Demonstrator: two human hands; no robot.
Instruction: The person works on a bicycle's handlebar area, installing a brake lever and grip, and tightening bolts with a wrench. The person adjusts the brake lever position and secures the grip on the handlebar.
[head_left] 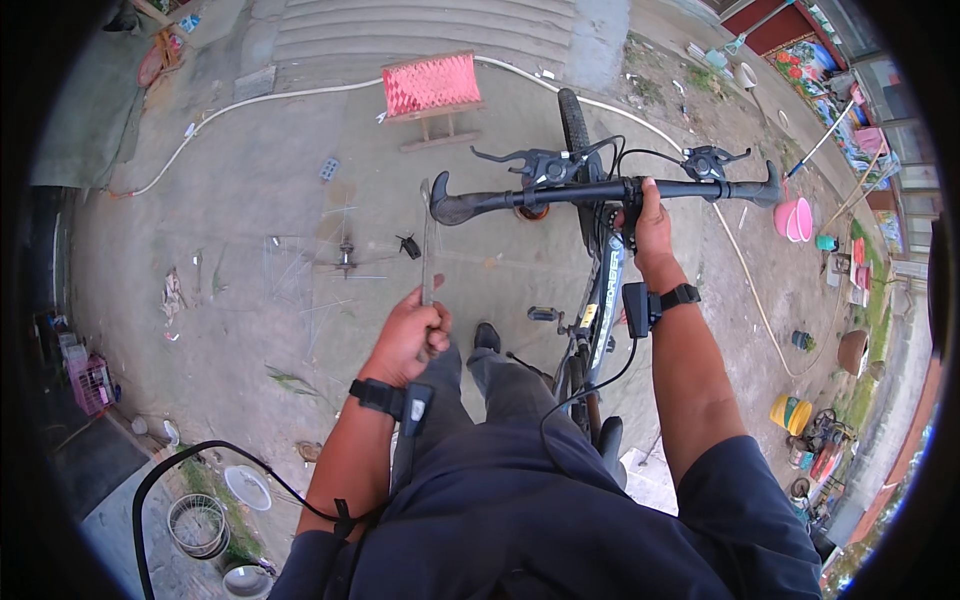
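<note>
A bicycle [600, 300] with a blue and white frame stands upright in front of me, slightly right of my legs. My right hand [652, 222] is closed around the middle of its black handlebar [560, 193], at the stem. Black brake levers [535, 162] sit on both sides of the bar. My left hand [412, 335] is closed on the lower part of a long, thin grey metal wrench [429, 250]. The wrench points away from me, its far end just beside the left handlebar grip [455, 207]. My fingers cover its near end.
A low stool with a red woven seat [432, 84] stands ahead. A wheel hub [346, 257], loose spokes and a small black part [409, 246] lie on the concrete at left. A pale hose [755, 280] curves across the ground. A pink bucket [794, 220] stands at right.
</note>
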